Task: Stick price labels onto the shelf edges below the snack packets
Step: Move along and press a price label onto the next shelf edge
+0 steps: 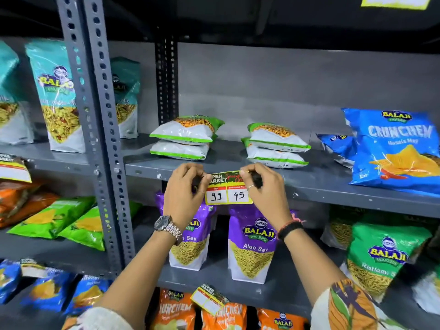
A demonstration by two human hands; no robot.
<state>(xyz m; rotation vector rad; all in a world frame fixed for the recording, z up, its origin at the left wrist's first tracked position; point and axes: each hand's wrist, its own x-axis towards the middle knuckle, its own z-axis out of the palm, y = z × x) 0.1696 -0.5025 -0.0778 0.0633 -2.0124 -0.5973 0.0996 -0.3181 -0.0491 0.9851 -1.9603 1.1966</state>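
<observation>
- The price label (228, 189) lay flat against the front of the shelf edge (333, 184), below the two stacks of white-and-green snack packets (183, 139); its long axis ran left to right along the edge, with the handwritten figures 99 and 45 facing out.
- The left hand (184, 186) was pinched on the label's upper left corner, and the right hand (264, 184) was pinched on its upper right corner; both were closed narrowly on the label, one at each end of its long axis.
- The label sat directly between the two hands, equally near to each, and its top strip overlapped the shelf edge while its lower part hung down over the gap below.
- Judging from this, the step in hand was pressing the top strip onto the edge; the coming move seemed to turn on keeping that long axis level with the edge while the fingers smoothed outward from the middle.
- Whether the label had already stuck could not be told.
- Behind the label's lower part stood two purple Aloo Sev packets (256, 241) on the shelf beneath.
- On the same upper shelf, well to the right, lay a blue Crunchem packet (395, 151).
- Lower down, another price label (209, 300) hung tilted from the edge of the shelf under the purple packets, above orange packets (176, 310).
- A slotted grey upright (102, 129) stood to the left of the hands.
</observation>
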